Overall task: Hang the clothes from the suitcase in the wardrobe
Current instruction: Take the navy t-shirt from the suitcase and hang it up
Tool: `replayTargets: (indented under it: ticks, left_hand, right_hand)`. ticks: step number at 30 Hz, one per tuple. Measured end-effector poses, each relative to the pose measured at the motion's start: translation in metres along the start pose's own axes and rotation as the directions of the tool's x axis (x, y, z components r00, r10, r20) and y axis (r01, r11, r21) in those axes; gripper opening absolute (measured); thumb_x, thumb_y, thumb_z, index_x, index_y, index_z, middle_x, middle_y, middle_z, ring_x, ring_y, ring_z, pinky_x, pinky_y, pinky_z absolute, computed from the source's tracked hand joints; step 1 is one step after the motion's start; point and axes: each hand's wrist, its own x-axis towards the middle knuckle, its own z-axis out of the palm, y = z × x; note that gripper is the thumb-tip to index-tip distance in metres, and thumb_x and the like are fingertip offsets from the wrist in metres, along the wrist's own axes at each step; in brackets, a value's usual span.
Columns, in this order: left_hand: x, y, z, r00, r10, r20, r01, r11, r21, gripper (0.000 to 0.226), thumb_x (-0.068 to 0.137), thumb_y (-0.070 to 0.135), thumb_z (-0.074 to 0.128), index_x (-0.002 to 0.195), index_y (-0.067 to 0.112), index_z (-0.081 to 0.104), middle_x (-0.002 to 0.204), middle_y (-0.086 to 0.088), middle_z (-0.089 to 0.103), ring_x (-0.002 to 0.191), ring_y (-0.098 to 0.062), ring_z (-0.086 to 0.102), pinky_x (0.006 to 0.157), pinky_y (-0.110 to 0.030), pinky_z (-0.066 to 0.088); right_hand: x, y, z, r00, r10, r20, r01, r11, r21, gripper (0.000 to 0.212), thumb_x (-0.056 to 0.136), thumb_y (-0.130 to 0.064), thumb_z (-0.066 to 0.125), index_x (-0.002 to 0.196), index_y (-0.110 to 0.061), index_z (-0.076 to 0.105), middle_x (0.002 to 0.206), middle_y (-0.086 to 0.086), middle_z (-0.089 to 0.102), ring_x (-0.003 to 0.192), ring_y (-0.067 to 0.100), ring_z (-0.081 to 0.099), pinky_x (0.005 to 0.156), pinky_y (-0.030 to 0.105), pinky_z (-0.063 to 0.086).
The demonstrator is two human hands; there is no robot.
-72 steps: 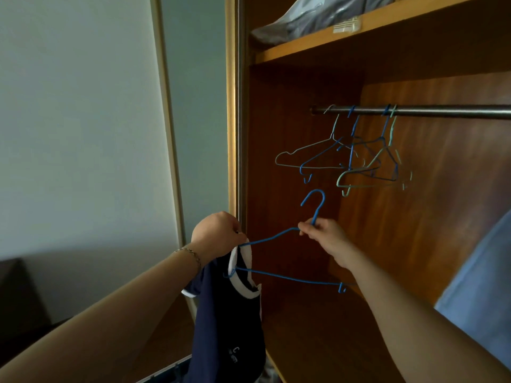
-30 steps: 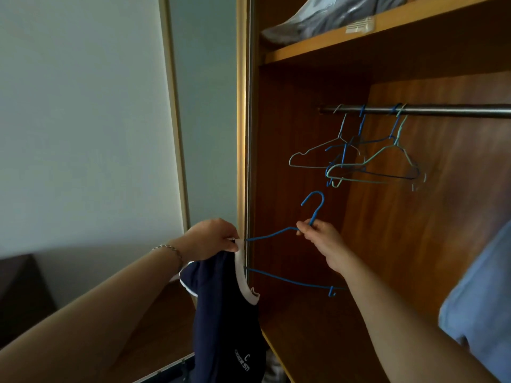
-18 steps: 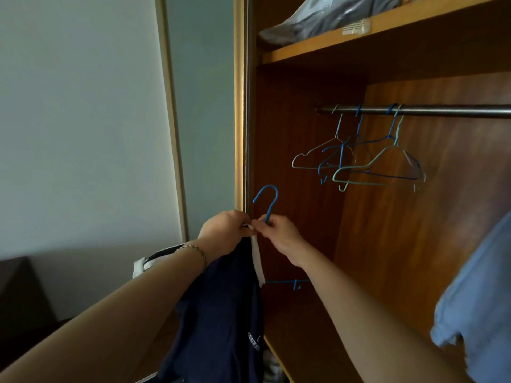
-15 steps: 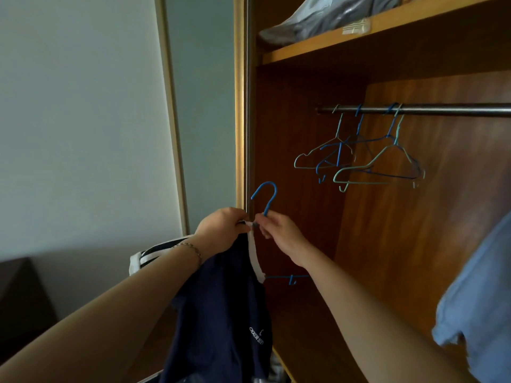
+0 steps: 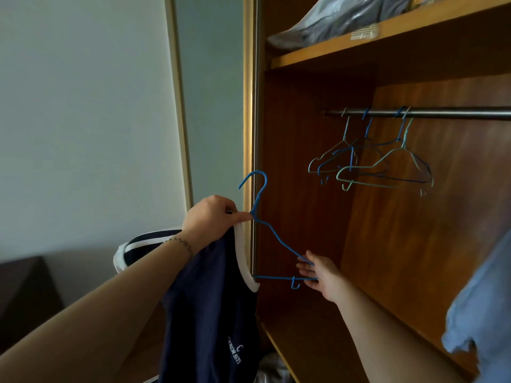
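At six o'clock from the frame's centre, nearest to me, the navy T-shirt [image 5: 210,313] hangs slack from my left hand [image 5: 210,219]. It is soft, light cloth that drapes and folds on itself and offers no stiffness to push against. The white ribbed collar [image 5: 244,261] is the firmest edge and, in my judgement, the correct place to take hold.

My left hand, just below centre, pinches the collar and the neck of the blue wire hanger [image 5: 272,236] together between thumb and curled fingers. One shoulder of the hanger is inside the shirt; the other shoulder stands bare toward four o'clock.

My right hand [image 5: 320,275], at four o'clock, rests on that bare end of the hanger. Its fingers are extended and lie against the wire; I cannot tell whether they close round it. The wire is thin, light and springy, and I expect it to flex if loaded at the tip. Control it at the neck.

Farther off, at two o'clock, the wardrobe rail [image 5: 442,114] carries several empty wire hangers [image 5: 370,161]. The shirt is well apart from the rail and not yet hung.

At one o'clock, farthest, a plastic-wrapped bundle [image 5: 340,17] lies on the top shelf [image 5: 359,42].
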Motion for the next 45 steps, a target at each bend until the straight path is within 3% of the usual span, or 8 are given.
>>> replayTargets:
  ticks: [10,15,18,22,27,32,36,45]
  left_hand:
    - [-0.001,0.008,-0.015,0.993,-0.051,-0.105,0.038,0.991,-0.126,0.051,0.07,0.069,0.063,0.065,0.018,0.063,0.055,0.009,0.051,0.053,-0.009,0.048,0.05,-0.024,0.036]
    - [-0.002,0.016,-0.017,0.996,-0.046,-0.081,0.026,0.973,-0.23,0.059,0.064,0.073,0.064,0.061,0.014,0.06,0.055,0.003,0.047,0.052,-0.012,0.043,0.051,-0.028,0.035]
    - [-0.005,0.023,-0.013,0.997,-0.028,-0.066,0.01,0.965,-0.262,0.06,0.064,0.071,0.066,0.062,0.011,0.061,0.055,0.002,0.047,0.051,-0.012,0.042,0.05,-0.028,0.034]
    - [-0.009,0.026,-0.009,1.0,-0.004,-0.026,-0.003,0.957,-0.289,0.058,0.061,0.071,0.064,0.059,0.013,0.057,0.054,0.002,0.045,0.05,-0.01,0.04,0.049,-0.027,0.033]
    - [-0.015,0.016,-0.007,1.0,-0.012,-0.023,0.004,0.946,-0.324,0.07,0.047,0.082,0.06,0.05,0.015,0.039,0.047,0.005,0.033,0.046,-0.011,0.03,0.048,-0.029,0.027]
    - [-0.022,-0.012,-0.012,0.987,-0.138,-0.081,0.111,0.957,-0.269,0.059,0.071,0.069,0.064,0.05,0.017,0.043,0.047,0.005,0.037,0.046,-0.013,0.036,0.05,-0.027,0.03]
    - [-0.027,-0.028,-0.018,0.97,-0.196,-0.142,0.184,0.978,-0.094,0.049,0.084,0.051,0.057,0.052,0.016,0.046,0.05,0.003,0.045,0.051,-0.016,0.047,0.049,-0.025,0.031]
    - [-0.034,-0.051,-0.029,0.966,-0.209,-0.15,0.184,0.969,-0.162,0.027,0.085,0.032,0.053,0.074,0.009,0.061,0.062,-0.001,0.054,0.058,-0.017,0.051,0.052,-0.027,0.036]
  right_hand:
    - [0.005,0.01,0.002,0.984,0.098,0.151,-0.168,0.797,0.581,0.057,0.101,-0.048,0.028,0.112,-0.004,0.063,0.106,0.017,0.068,0.072,0.022,0.067,0.055,0.026,0.052]
    - [-0.011,0.013,0.038,0.979,0.131,0.158,-0.132,0.991,-0.008,0.05,0.085,-0.059,0.057,0.114,-0.02,0.061,0.108,0.01,0.066,0.088,0.021,0.065,0.062,0.031,0.054]
    - [-0.027,0.003,0.063,0.959,0.137,0.25,-0.09,0.978,-0.191,0.036,0.083,-0.055,0.062,0.101,-0.024,0.061,0.103,0.007,0.063,0.092,0.021,0.061,0.074,0.034,0.054]
    - [-0.036,0.006,0.084,0.934,0.25,0.257,-0.143,0.917,-0.371,0.023,0.098,-0.025,0.045,0.085,-0.012,0.059,0.08,0.006,0.057,0.066,0.017,0.055,0.053,0.025,0.048]
    - [-0.034,0.016,0.099,0.861,0.287,0.419,0.047,0.777,-0.628,0.015,0.098,-0.02,0.046,0.101,-0.017,0.06,0.094,0.005,0.062,0.081,0.016,0.063,0.067,0.025,0.053]
    - [-0.03,0.018,0.072,0.942,0.206,0.264,-0.18,0.976,-0.119,0.02,0.097,-0.013,0.049,0.108,-0.008,0.065,0.095,0.009,0.067,0.083,0.02,0.065,0.055,0.03,0.057]
    - [-0.021,0.005,0.056,0.956,0.222,0.194,-0.28,0.889,0.363,0.025,0.099,-0.009,0.037,0.101,-0.006,0.061,0.088,0.014,0.063,0.078,0.026,0.059,0.045,0.029,0.052]
    - [-0.028,-0.035,0.048,0.999,0.046,0.02,-0.049,0.979,0.199,0.01,0.09,-0.014,0.056,0.082,-0.018,0.061,0.077,0.003,0.06,0.07,0.017,0.054,0.056,0.028,0.036]
